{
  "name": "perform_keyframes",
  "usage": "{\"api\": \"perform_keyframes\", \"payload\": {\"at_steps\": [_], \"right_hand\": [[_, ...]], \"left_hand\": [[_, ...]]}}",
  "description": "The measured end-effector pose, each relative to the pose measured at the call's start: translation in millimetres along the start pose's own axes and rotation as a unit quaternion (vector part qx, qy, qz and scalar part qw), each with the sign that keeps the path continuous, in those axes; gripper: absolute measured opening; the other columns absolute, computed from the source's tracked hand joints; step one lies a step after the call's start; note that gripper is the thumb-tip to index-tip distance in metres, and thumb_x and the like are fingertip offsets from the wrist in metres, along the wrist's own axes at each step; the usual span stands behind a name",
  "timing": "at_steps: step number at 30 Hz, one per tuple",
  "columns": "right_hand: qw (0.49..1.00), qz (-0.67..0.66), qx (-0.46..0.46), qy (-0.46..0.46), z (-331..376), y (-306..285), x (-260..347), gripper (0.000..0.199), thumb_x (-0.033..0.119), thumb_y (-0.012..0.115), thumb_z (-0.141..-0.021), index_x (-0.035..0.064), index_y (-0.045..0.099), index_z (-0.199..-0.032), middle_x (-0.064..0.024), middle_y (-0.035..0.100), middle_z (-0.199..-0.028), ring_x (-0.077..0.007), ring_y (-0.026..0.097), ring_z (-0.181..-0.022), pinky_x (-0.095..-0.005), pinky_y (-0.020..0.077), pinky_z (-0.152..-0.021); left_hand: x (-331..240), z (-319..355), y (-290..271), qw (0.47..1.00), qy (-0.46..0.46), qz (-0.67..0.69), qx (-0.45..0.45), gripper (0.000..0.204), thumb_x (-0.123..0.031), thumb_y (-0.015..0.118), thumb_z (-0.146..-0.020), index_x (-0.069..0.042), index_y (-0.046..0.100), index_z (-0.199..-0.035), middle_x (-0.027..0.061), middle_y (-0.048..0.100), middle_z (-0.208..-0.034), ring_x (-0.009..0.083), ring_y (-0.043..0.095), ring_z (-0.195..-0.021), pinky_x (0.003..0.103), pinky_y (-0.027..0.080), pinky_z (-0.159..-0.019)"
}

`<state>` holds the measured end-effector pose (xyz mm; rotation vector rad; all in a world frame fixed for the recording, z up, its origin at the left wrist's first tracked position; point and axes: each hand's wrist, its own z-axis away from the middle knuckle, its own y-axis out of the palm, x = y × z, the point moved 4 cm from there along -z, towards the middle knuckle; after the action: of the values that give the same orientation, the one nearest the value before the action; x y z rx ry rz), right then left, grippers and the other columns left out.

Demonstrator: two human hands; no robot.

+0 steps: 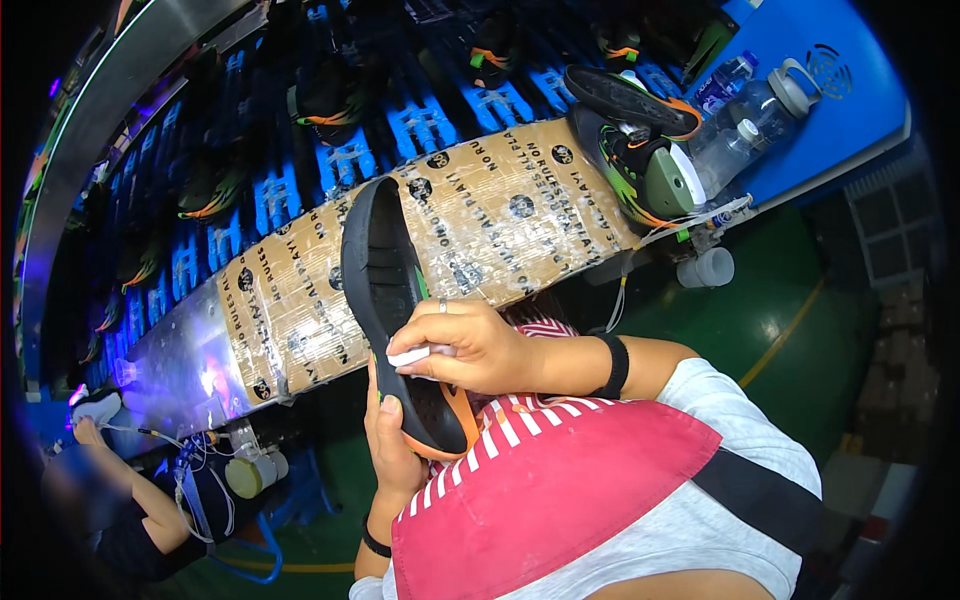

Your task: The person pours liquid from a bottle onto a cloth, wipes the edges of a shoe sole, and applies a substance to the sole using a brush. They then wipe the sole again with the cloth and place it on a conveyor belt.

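A long black shoe sole (380,235) with orange and green edging is held in front of me, its hollow inner face toward me. Its upper end leans over the bench edge, and the orange end is close to my red apron. My left hand (395,445) is closed around the lower part from the left, thumb along the rim. With my right hand (468,345) I pinch a small white wad (412,355), perhaps folded cloth, against the sole's middle. The fingers hide part of the wad and of the sole's right edge.
A cardboard-covered bench (290,290) lies ahead. Beyond it, shoes hang on a conveyor with blue holders (420,125). At right, another shoe and sole (640,105) sit near bottles (735,150) on a blue surface. A co-worker's arm (135,480) handles a shoe at far left.
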<state>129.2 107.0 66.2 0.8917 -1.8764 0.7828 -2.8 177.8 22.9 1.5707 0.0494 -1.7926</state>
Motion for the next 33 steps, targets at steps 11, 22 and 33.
{"api": "perform_keyframes", "payload": {"at_steps": [11,22,33], "right_hand": [[0.996,-0.033,-0.044,0.072,-1.5,-9.2,-16.6,0.010,-0.002,0.063,-0.077,0.0009,0.066,-0.086,-0.0071,0.061,-0.078,-0.0139,0.058,-0.066,-0.0234,0.0450,-0.059],[0.997,0.061,-0.052,0.003,1.3,-3.7,-17.0,0.004,0.000,0.062,-0.075,0.0012,0.063,-0.079,-0.0088,0.059,-0.073,-0.0219,0.057,-0.065,-0.0290,0.0439,-0.058],[0.982,0.163,-0.064,-0.072,2.4,-2.1,-14.3,0.006,0.003,0.064,-0.072,0.0020,0.062,-0.078,-0.0076,0.057,-0.068,-0.0246,0.054,-0.062,-0.0333,0.0436,-0.056]], "left_hand": [[-1.9,5.4,8.7,0.997,-0.008,-0.067,0.025,0.062,-0.028,0.037,-0.088,0.005,0.018,-0.137,0.0159,0.037,-0.131,0.0210,0.041,-0.118,0.030,0.033,-0.098],[-3.3,7.4,16.0,0.996,-0.007,-0.091,-0.004,0.058,-0.026,0.036,-0.087,0.005,0.024,-0.136,0.0155,0.040,-0.129,0.0203,0.043,-0.116,0.030,0.033,-0.097],[-0.1,10.8,9.8,0.992,-0.030,-0.123,-0.031,0.059,-0.027,0.039,-0.087,0.004,0.026,-0.136,0.0129,0.044,-0.125,0.0181,0.044,-0.114,0.029,0.034,-0.095]]}}
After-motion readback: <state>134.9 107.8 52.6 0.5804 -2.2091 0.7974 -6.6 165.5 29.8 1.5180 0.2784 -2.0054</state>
